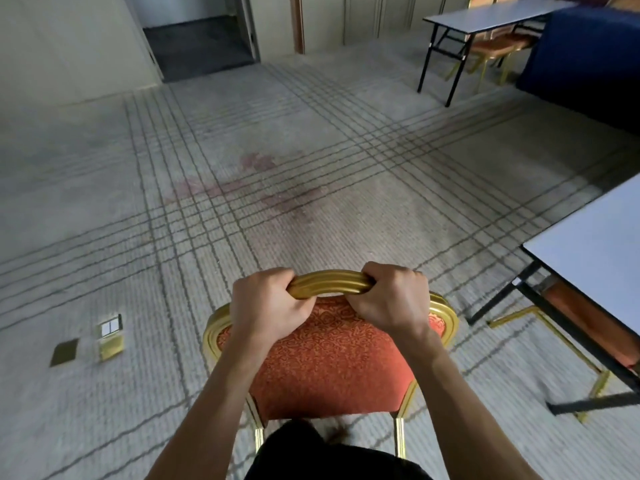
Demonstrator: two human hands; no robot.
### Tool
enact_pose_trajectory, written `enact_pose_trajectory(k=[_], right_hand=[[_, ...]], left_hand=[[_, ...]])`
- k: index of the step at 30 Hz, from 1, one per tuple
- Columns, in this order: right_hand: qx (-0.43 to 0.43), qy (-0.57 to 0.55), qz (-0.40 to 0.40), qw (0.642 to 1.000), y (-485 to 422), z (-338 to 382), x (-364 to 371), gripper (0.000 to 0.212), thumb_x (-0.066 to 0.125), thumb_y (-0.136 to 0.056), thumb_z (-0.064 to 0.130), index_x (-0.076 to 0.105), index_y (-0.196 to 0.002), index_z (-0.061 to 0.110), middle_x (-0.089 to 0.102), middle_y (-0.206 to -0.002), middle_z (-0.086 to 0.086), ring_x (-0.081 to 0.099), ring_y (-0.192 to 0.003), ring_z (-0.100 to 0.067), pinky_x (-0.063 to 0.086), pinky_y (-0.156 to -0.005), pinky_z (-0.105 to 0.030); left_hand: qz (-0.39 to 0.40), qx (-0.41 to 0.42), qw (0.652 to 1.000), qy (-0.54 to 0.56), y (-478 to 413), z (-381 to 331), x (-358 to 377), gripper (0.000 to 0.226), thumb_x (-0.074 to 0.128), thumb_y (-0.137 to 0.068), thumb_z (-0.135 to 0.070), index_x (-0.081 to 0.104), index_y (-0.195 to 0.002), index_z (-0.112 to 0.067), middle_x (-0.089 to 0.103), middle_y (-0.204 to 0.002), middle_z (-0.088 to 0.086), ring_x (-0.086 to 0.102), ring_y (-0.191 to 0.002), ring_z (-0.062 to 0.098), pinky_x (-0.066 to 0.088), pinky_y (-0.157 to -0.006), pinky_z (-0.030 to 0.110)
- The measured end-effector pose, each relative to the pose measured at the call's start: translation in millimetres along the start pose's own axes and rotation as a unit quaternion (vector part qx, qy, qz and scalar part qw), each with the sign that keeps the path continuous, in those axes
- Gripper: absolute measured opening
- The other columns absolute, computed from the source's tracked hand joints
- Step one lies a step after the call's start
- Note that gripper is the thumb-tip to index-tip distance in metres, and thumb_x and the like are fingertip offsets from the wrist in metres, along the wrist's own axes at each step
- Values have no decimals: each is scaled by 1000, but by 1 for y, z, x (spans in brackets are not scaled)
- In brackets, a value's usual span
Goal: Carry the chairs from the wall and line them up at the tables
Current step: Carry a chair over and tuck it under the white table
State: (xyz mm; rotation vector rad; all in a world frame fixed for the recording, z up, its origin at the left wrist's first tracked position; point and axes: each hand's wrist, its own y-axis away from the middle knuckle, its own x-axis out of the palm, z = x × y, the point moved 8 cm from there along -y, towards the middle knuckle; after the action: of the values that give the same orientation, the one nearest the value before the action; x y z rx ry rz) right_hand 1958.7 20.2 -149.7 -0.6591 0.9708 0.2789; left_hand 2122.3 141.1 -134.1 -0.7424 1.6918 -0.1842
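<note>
Both hands are on the chair (329, 358) now: left hand (268, 304) and right hand (393, 299) side by side, fingers (275, 274) clenched over the gold top rail (329, 284). The chair is right in front of the person, out on open carpet (277, 150), with its red padding facing the camera. I can't tell whether its legs are off the floor.

So this one looks mid-trip. The near counter (595, 244) is just off to the right, with one red seat (581, 317) already tucked under it. The far counter (491, 13) has chairs (495, 46) too. I can't see how many are left at the wall.

Hazards? The near counter's black leg and the seated chair's gold legs stick out on the right. A brass floor socket (110, 337) stands open on the left, and a blue-draped block (588, 53) sits by the far counter.
</note>
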Motion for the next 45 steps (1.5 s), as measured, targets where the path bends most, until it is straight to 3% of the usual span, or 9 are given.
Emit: enact_pose_trajectory(k=[8,18,25,29,33,37,45], right_hand=[[-23,-3,7,1000,-159,-27,73,30,55,-63,49,56,-59,20,55,-53,5,53,-50,-21,38,-51,-27],[2,22,24,999,-387,-46,169,30,57,-65,51,54,-59,21,53,-52,7,53,-49,-19,39,-53,-26],[17,24,-2,1000,-531,-56,209,32,55,-65,51,54,-58,19,55,-51,5,54,-48,-23,43,-52,-28],[18,5,-8,1000,-609,-71,242,31,52,-64,51,49,-57,21,50,-49,7,52,-47,-24,44,-52,-31],[16,-4,-4,1000,-703,-95,292,31,50,-63,51,51,-57,20,55,-52,5,55,-49,-26,44,-53,-30],[8,-16,15,1000,-801,-118,334,34,47,-64,58,53,-61,24,62,-57,4,61,-56,-25,47,-59,-31],[12,-5,8,1000,-978,-155,372,31,57,-62,51,47,-59,22,57,-54,5,58,-55,-26,43,-55,-29]], left_hand=[[-4,-18,1000,13,-140,59,83,43,68,-65,-44,36,-52,-18,41,-45,-6,41,-37,19,26,-44,23],[16,-25,998,54,-357,157,191,44,63,-66,-51,41,-53,-15,46,-46,-3,49,-41,22,38,-42,28],[21,1,999,50,-501,201,243,41,67,-64,-50,45,-55,-17,52,-49,-4,55,-45,22,39,-43,26],[16,7,999,41,-575,226,282,45,79,-61,-44,44,-54,-15,54,-50,-3,56,-46,25,36,-44,27],[15,-1,999,36,-661,258,337,43,67,-64,-50,40,-55,-17,54,-50,-2,57,-47,25,41,-43,29],[13,-4,999,34,-747,283,383,44,72,-62,-44,36,-55,-20,51,-49,-2,54,-46,24,38,-44,28],[7,5,1000,6,-922,311,443,46,71,-61,-48,40,-54,-14,52,-49,0,56,-47,26,36,-45,28]])
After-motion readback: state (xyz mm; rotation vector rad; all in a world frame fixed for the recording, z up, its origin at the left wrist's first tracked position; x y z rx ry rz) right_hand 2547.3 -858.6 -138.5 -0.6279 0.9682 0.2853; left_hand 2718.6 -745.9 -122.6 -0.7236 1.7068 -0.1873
